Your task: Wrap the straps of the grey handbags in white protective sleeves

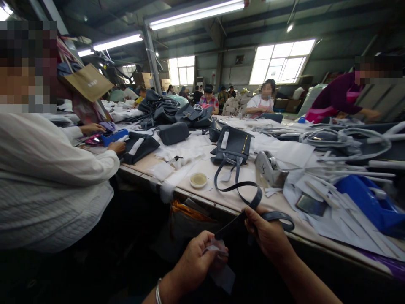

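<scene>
A dark handbag with a gold zip lies on the table, its strap trailing toward me over the edge. My right hand is closed on that strap, and a loop of it curls out to the right of the hand. My left hand, wearing a silver bangle, pinches a piece of thin white wrapping below the table edge. The strap runs down to this hand, where the wrapping hides its end. Beyond the hands stands a small round dish with a yellowish content.
A grey tape dispenser and a blue tape dispenser stand at right, with a phone-like dark slab among white paper strips. A co-worker in a white top works at left. More dark bags lie behind.
</scene>
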`<move>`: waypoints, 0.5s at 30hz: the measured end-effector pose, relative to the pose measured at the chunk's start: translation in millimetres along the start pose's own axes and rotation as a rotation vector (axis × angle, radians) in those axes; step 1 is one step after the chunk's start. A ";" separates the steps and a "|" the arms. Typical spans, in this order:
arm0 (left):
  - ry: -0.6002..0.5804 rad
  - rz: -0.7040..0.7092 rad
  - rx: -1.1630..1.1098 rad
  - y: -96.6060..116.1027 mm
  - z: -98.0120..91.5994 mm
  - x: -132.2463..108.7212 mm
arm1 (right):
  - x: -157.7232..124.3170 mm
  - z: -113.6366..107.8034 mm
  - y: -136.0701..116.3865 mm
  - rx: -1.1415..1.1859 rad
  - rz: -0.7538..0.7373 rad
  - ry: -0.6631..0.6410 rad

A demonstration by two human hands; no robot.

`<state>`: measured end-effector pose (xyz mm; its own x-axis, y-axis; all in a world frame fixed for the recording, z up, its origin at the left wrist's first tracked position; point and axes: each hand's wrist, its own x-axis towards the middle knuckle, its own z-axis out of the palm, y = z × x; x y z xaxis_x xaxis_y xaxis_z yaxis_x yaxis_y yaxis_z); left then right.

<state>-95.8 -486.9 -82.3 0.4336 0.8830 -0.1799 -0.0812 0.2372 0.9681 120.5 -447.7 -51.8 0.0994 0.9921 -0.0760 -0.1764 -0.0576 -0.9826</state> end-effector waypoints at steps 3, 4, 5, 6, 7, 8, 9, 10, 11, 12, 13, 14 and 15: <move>-0.029 -0.025 0.009 3.0 -2.3 -1.7 | 1.4 -0.9 -1.4 -0.030 -0.025 -0.035; -0.037 -0.032 0.004 3.8 -2.9 -2.0 | 1.7 -1.0 -1.9 -0.028 -0.022 -0.042; -0.041 -0.039 -0.001 4.5 -3.3 -2.2 | 2.0 -1.0 -2.4 -0.023 -0.018 -0.046; -0.044 -0.044 -0.003 5.0 -3.7 -2.3 | 2.3 -1.0 -2.7 -0.017 -0.014 -0.047; -0.045 -0.048 -0.001 5.4 -3.9 -2.2 | 2.5 -1.0 -2.8 -0.012 -0.010 -0.046; -0.047 -0.050 0.002 5.6 -4.1 -2.2 | 2.8 -1.0 -2.8 -0.008 -0.007 -0.044; -0.045 -0.051 0.005 5.6 -4.2 -2.1 | 3.1 -1.0 -2.8 -0.007 -0.004 -0.044; -0.041 -0.051 0.005 5.5 -4.3 -2.0 | 3.4 -0.9 -2.8 -0.008 -0.002 -0.044; -0.035 -0.049 0.002 5.3 -4.4 -2.1 | 3.8 -0.8 -2.8 -0.010 -0.002 -0.043; -0.028 -0.045 -0.002 5.1 -4.5 -2.1 | 4.2 -0.5 -2.9 -0.014 0.000 -0.040; -0.023 -0.042 -0.005 4.8 -4.5 -2.2 | 4.5 -0.1 -3.2 -0.024 0.002 -0.035; -0.022 -0.038 -0.004 4.6 -4.4 -2.3 | 4.7 0.3 -3.6 -0.040 0.002 -0.026; -0.022 -0.033 0.003 4.4 -4.3 -2.3 | 4.8 0.9 -4.1 -0.059 0.001 -0.019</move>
<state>-101.0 -486.2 -78.4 0.4556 0.8656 -0.2080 -0.0641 0.2649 0.9621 120.8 -442.6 -47.9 0.0809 0.9940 -0.0741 -0.1187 -0.0642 -0.9908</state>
